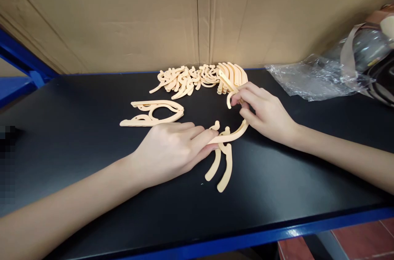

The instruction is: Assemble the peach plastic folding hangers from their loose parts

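Note:
My left hand (175, 149) pinches the near end of a curved, cream-coloured hanger arm (232, 136), its fingers closed. The arm curves up to my right hand (261, 108), which grips its far end together with a second straight arm and a small hook (229, 100). Fingers hide the joint between these pieces. Under my left fingertips, two loose curved pieces (226, 169) lie on the black tabletop (92, 206). Left of the hands rests a folded hanger (154, 113) made of the same cream plastic.
A heap of small hook-like pieces (181, 79) lies at the back, beside a row of curved arms (235, 73). Crumpled clear plastic (314, 77) and a bag sit at the back right. Brown cardboard (123, 18) stands behind the table; a blue edge (246, 237) runs along the front.

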A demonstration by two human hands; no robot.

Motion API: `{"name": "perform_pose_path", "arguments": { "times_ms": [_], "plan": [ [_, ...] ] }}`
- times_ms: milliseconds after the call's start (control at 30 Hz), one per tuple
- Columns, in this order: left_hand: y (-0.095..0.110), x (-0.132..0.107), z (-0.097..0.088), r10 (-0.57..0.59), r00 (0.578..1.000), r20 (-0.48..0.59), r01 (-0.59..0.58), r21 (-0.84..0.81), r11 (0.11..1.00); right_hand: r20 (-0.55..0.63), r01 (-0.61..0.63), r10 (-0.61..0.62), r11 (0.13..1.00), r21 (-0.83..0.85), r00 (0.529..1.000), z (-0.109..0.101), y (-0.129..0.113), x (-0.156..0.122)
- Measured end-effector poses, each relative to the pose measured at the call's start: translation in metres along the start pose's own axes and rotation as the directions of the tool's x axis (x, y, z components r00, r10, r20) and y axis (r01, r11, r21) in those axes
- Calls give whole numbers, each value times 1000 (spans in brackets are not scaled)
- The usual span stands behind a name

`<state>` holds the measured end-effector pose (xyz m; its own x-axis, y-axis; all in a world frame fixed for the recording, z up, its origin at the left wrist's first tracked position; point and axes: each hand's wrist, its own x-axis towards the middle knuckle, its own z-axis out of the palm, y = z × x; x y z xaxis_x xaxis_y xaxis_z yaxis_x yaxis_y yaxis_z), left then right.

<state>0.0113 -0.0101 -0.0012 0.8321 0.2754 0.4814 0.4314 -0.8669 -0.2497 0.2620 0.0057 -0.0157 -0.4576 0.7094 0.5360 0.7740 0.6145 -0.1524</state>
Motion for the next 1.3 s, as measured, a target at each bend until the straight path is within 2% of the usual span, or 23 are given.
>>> {"name": "perform_pose_path", "arguments": {
  "times_ms": [267, 367, 500, 633, 933, 1067, 1133, 1200, 1233, 1300],
  "plan": [
    [1, 5, 0, -76, 997, -22, 76, -23, 997, 23, -30, 29, 999, 42, 999, 3, 3, -1],
    [1, 5, 0, -77, 996, 45, 80, -78, 994, 30, -71, 70, 997, 32, 997, 5, 8, -1],
    [-1, 2, 5, -25, 982, 189, 64, -205, 977, 57, -98, 99, 995, -9, 993, 6, 17, -1],
    [-2, 0, 7, 14, 964, 267, 43, -208, 977, 77, -118, 121, 992, -50, 990, 5, 25, 0],
    [-2, -1, 5, 8, 973, 231, 44, -222, 974, 119, -136, 157, 977, -166, 980, -4, 30, 1],
    [1, 0, 3, 18, 980, 200, 14, -159, 987, 143, -71, 113, 960, -269, 983, -3, 31, 4],
    [7, 5, -4, 24, 979, 202, -5, -98, 995, 128, -6, 55, 937, -349, 990, -8, 26, 7],
    [17, 9, -15, 20, 978, 208, -9, -50, 999, 117, 49, -2, 919, -392, 993, -22, 14, 8],
    [23, 10, -22, 15, 979, 203, -8, -34, 999, 119, 56, -13, 928, -370, 993, -32, 5, 6],
    [37, 1, -36, 26, 973, 229, -15, -51, 999, 183, 90, -51, 973, -214, 982, -56, -15, -9]
  ]
}}
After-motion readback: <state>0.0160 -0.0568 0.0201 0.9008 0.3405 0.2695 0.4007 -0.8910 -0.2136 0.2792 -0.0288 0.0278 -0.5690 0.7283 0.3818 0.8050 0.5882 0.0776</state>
